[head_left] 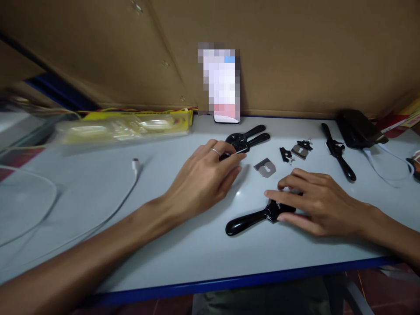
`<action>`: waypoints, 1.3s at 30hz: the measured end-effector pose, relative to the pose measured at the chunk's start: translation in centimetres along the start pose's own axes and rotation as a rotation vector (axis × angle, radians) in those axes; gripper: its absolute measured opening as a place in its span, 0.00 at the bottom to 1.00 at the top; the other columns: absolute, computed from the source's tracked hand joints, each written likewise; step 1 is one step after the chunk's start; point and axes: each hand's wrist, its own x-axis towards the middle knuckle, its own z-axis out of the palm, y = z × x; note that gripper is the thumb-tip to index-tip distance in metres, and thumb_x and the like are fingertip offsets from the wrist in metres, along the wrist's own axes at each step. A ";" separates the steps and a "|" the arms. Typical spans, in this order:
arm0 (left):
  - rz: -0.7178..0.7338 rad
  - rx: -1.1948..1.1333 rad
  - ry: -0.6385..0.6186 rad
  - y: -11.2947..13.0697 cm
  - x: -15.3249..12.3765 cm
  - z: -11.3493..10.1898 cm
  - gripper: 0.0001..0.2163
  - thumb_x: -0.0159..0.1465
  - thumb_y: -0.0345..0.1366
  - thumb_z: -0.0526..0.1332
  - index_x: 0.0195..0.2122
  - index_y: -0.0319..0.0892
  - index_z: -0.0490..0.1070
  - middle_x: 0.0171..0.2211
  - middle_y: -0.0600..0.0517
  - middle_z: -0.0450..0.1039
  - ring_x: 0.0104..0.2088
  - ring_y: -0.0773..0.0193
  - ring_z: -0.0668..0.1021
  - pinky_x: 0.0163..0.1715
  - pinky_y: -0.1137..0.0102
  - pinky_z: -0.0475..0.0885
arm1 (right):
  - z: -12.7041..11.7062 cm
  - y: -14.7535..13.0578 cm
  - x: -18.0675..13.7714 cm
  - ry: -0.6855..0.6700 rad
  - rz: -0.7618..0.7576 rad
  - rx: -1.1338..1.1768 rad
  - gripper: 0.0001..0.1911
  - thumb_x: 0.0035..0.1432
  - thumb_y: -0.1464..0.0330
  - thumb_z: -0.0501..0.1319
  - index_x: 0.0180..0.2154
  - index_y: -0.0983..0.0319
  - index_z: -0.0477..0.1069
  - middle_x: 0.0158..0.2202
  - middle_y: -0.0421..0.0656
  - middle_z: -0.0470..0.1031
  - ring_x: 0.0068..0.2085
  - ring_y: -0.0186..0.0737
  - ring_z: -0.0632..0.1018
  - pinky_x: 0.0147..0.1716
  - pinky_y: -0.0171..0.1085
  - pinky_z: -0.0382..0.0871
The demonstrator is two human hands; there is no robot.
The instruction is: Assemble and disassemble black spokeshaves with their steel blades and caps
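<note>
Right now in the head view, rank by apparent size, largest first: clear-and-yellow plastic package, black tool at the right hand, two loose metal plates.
1. Plastic package
2. Black tool, partly covered by the right hand
3. Front plate and back plate: not ranked; similar, and the front one is nearer the camera.

Free gap between left hand [203,175] and right hand [311,203]; metal plate [268,171] beyond, black handle [244,223] on near side

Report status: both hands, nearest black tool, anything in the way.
Left hand at farther black tools, grip unclear. Right hand on nearest black tool, which lies on white table. Slotted metal plate beyond it, apparently not in the way.
</note>
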 end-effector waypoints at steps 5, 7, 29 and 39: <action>-0.022 0.128 -0.091 -0.4 0.1 0.6 0.17 0.69 0.31 0.52 0.56 0.38 0.71 0.54 0.35 0.69 0.50 0.45 0.72 0.43 0.51 0.73 | -0.2 -0.6 0.1 -0.071 0.003 0.000 0.14 0.70 0.65 0.53 0.48 0.64 0.75 0.38 0.48 0.75 0.37 0.42 0.72 0.38 0.40 0.69; -0.015 0.165 -0.111 -0.2 0.0 0.8 0.16 0.68 0.30 0.52 0.54 0.38 0.72 0.54 0.34 0.69 0.49 0.45 0.73 0.42 0.51 0.74 | -0.4 -0.6 0.0 -0.104 0.009 -0.010 0.16 0.70 0.63 0.54 0.52 0.63 0.73 0.41 0.49 0.75 0.39 0.43 0.73 0.37 0.41 0.70; -0.079 0.188 -0.154 -0.2 -0.1 0.3 0.16 0.64 0.26 0.53 0.52 0.38 0.72 0.45 0.38 0.69 0.35 0.54 0.74 0.33 0.58 0.74 | -2.8 0.3 -4.3 -0.388 0.311 -0.238 0.06 0.61 0.65 0.59 0.37 0.60 0.72 0.23 0.41 0.72 0.21 0.40 0.70 0.24 0.40 0.55; -0.109 0.276 -0.180 -0.7 -0.1 0.5 0.18 0.66 0.27 0.51 0.56 0.35 0.68 0.37 0.41 0.71 0.31 0.56 0.73 0.29 0.63 0.71 | -2.3 5.2 -3.0 -0.340 0.752 -0.468 0.20 0.65 0.59 0.54 0.25 0.61 0.72 0.21 0.47 0.71 0.21 0.42 0.69 0.23 0.39 0.53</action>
